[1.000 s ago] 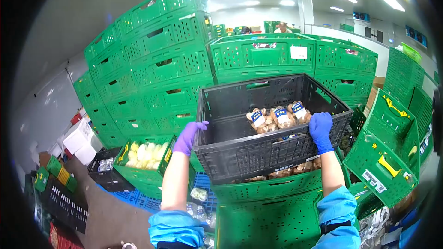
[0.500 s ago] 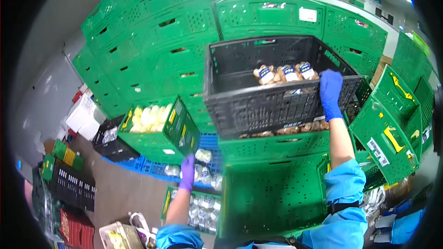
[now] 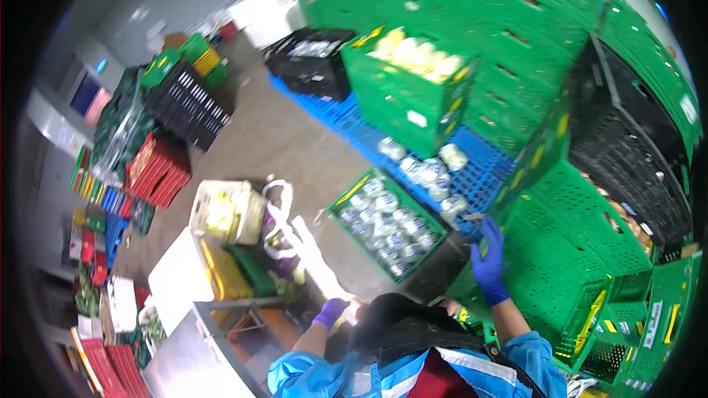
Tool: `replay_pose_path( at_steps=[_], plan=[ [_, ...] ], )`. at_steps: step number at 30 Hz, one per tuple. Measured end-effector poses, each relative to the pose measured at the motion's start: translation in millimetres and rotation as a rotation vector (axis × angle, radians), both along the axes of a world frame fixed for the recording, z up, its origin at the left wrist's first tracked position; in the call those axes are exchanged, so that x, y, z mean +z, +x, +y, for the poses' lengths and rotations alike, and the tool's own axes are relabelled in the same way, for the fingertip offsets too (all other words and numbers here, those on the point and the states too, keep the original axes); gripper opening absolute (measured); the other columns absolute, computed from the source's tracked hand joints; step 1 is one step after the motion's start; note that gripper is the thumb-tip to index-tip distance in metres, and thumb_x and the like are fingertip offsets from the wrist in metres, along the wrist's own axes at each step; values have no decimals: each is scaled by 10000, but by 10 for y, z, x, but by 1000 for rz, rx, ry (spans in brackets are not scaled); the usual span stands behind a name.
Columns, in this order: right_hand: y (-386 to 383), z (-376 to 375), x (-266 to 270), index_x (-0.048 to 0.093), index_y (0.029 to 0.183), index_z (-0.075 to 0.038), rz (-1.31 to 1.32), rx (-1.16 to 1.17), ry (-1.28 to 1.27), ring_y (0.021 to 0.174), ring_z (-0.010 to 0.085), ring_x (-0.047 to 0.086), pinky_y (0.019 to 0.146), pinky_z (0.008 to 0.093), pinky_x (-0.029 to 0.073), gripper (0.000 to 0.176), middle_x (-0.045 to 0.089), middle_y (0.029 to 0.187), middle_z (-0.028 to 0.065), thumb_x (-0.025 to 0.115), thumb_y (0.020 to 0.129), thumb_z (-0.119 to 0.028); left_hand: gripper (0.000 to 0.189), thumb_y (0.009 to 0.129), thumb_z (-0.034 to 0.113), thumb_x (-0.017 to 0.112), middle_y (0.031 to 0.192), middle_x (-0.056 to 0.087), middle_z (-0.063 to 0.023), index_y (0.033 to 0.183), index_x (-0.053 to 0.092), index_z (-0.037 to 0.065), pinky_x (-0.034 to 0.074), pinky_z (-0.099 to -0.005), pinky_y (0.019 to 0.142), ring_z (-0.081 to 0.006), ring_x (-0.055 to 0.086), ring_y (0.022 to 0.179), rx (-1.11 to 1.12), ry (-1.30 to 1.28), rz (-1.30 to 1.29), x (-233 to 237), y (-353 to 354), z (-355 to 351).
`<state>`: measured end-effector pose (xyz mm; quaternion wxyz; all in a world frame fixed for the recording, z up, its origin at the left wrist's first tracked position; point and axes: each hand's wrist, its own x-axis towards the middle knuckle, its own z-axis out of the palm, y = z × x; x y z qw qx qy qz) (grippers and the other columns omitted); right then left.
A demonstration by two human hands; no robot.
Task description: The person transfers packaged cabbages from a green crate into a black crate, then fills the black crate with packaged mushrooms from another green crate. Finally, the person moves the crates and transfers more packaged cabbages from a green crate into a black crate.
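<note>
My right hand [image 3: 489, 256], in a blue glove, is raised beside the large green crate [image 3: 542, 291], fingers stretched and thumb apart. My gloved left hand [image 3: 330, 312] is low by my body, near a long white strip [image 3: 318, 262]; its fingers are blurred. Between and beyond my hands a green crate of wrapped packs [image 3: 387, 228] stands on the floor. More clear-wrapped packs [image 3: 428, 171] lie loose on the blue pallet [image 3: 479, 151]. At the right, the black crate [image 3: 627, 155] rests tilted in view above brown produce.
A green crate of pale yellow vegetables [image 3: 413, 114] and a black crate [image 3: 310, 74] stand on the pallet. Stacked green crates [image 3: 472, 7] form a wall behind. A metal-topped table [image 3: 192, 357] and a cream bin [image 3: 228, 214] are at left; red crates [image 3: 156, 169] stand farther off.
My view has swung left and down. My right hand has come off the black crate's rim and is now lower, by the large green crate. My left hand has drawn back toward my body.
</note>
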<state>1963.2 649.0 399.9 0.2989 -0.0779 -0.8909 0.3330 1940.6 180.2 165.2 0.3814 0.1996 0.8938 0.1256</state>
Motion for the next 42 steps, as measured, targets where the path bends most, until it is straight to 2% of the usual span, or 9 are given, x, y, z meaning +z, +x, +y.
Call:
replay_pose_path(
  at_steps=[2, 6, 12, 24, 27, 29, 32, 36, 42],
  plan=[
    [-385, -877, -156, 403, 1270, -8, -71, 197, -94, 1206, 337, 377, 1008, 390, 307, 550, 379, 1309, 195, 574, 750, -48, 213, 750, 152, 607, 841, 637, -109, 921, 634, 27, 482, -317, 718, -239, 607, 728, -242, 254, 530, 3, 17, -338],
    [-945, -2242, -520, 409, 1266, -28, -264, 407, -304, 1218, 335, 357, 1000, 375, 317, 539, 350, 1308, 195, 598, 767, -101, 175, 786, 148, 591, 924, 636, -116, 904, 638, 27, 478, -326, 769, -243, 602, 861, 524, 356, -170, 955, -160, -794],
    [-1570, -3032, -996, 434, 1253, -47, -718, 716, -93, 1140, 332, 449, 957, 384, 363, 524, 465, 1222, 204, 598, 786, -218, 198, 806, 161, 630, 865, 632, -62, 953, 619, 28, 467, -277, 729, -144, 565, 790, 1117, 556, -18, 968, -210, -1866],
    [-3339, -3038, -2926, 629, 823, -74, -1321, 796, 104, 841, 312, 592, 726, 429, 464, 287, 625, 892, 164, 504, 807, -331, 281, 814, 176, 561, 979, 602, -200, 1005, 593, -28, 429, -340, 844, -318, 563, 958, 1258, 624, -39, 1128, -2385, -2844],
    [-4443, -3240, -3438, 633, 870, -64, -1140, 896, 85, 848, 309, 598, 745, 434, 464, 286, 636, 884, 160, 495, 807, -307, 250, 836, 199, 556, 942, 631, -142, 984, 619, 8, 459, -332, 778, -237, 586, 896, 627, 344, 535, 946, -3183, -3269],
    [-5573, -3755, -2753, 616, 979, -53, -1062, 1194, 758, 882, 336, 586, 792, 458, 446, 329, 624, 925, 187, 458, 828, -298, 221, 815, 159, 546, 938, 635, -136, 953, 628, 7, 472, -338, 754, -228, 594, 891, 666, 198, 476, 1512, -3842, -3391],
    [-6766, -4215, -2795, 565, 1031, -62, -775, 723, 292, 855, 376, 576, 773, 466, 449, 284, 609, 913, 199, 495, 803, -216, 199, 760, 99, 550, 934, 642, -125, 917, 641, 16, 490, -326, 716, -220, 610, 859, 469, 15, 212, 813, -4275, -4209],
    [-8186, -5213, -1715, 525, 1125, -61, -725, 635, -7, 931, 343, 568, 812, 423, 437, 358, 598, 983, 175, 542, 808, -226, 242, 784, 306, 544, 906, 639, -117, 906, 635, 118, 481, -389, 733, -301, 615, 847, 1186, 481, 101, 197, -4930, -4674],
    [-9827, -6187, -1754, 473, 1213, -81, -907, 786, 44, 961, 262, 567, 854, 358, 430, 429, 591, 1009, 162, 572, 818, -217, 257, 854, 289, 456, 890, 638, -116, 972, 638, 152, 488, -379, 715, -270, 618, 828, 560, 47, 557, -957, -5722, -5207]
  ],
)
